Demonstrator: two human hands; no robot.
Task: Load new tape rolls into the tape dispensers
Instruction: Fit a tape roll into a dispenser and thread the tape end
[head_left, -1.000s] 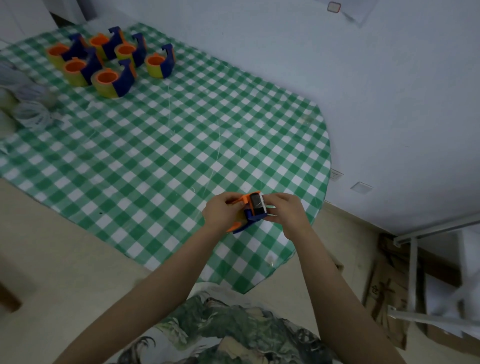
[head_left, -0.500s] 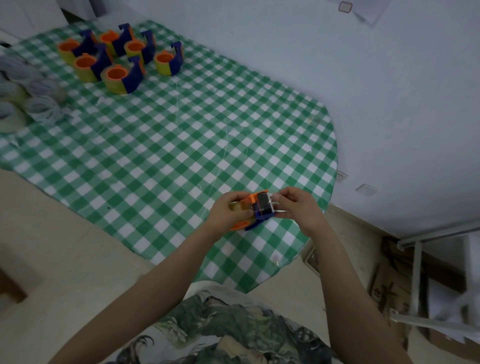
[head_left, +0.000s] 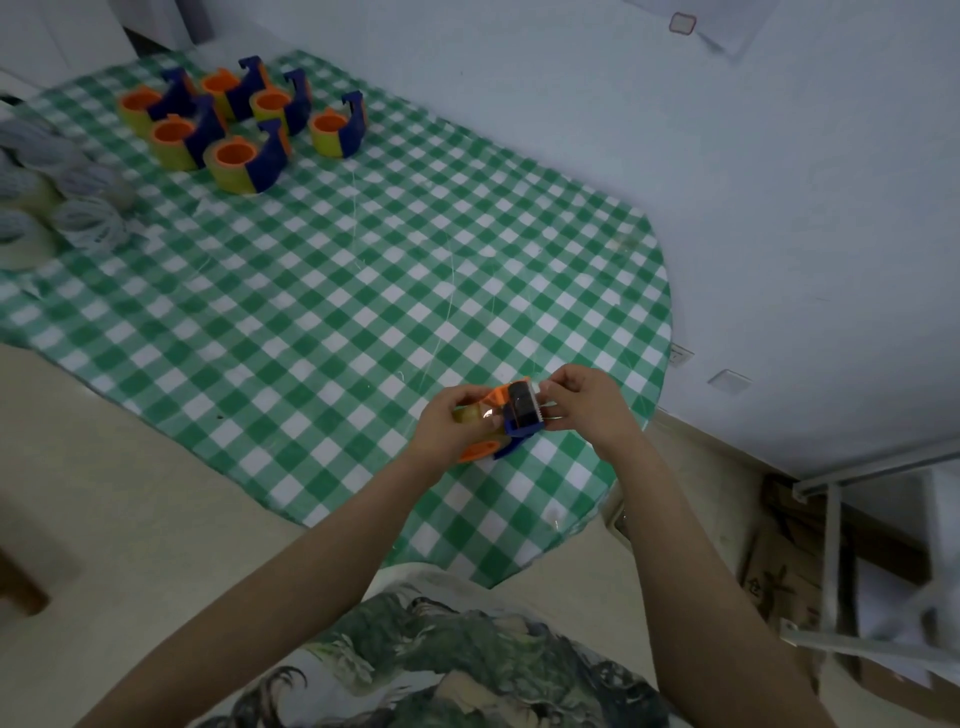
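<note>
Item 1, left grip (head_left: 451, 426): we log it clamped around the rear of a dispenser (head_left: 521, 413), fingers curled over the roll side and thumb underneath.

Item 2, right grip (head_left: 589, 404): fingers bent and pinched together at the dispenser's cutter end. We cannot tell whether they pinch the plastic alone or a free end of tape as well.

Item 3, dispenser: blue body with orange parts, held between both grips over the near right part of the tabletop (head_left: 363, 291). We cannot tell whether it touches the surface. A yellowish tape roll (head_left: 467, 414) sits in it, mostly covered by the left grip.

Item 4, tabletop: covered by a green and white checked cloth (head_left: 260, 332) with a rounded right end.

Item 5, loaded dispensers (head_left: 241, 162): we count six at the far left of the tabletop, close together, each blue with an orange core and a yellowish roll.

Item 6, spare tape rolls (head_left: 88, 224): pale and blurred, bunched at the left edge of the tabletop, just beside the loaded dispensers.

Item 7, surroundings: a patterned green garment (head_left: 441, 665) at the bottom edge, a pale wall (head_left: 675, 182) behind the tabletop, and cardboard (head_left: 779, 587) and a metal frame (head_left: 834, 530) on the floor at right.
</note>
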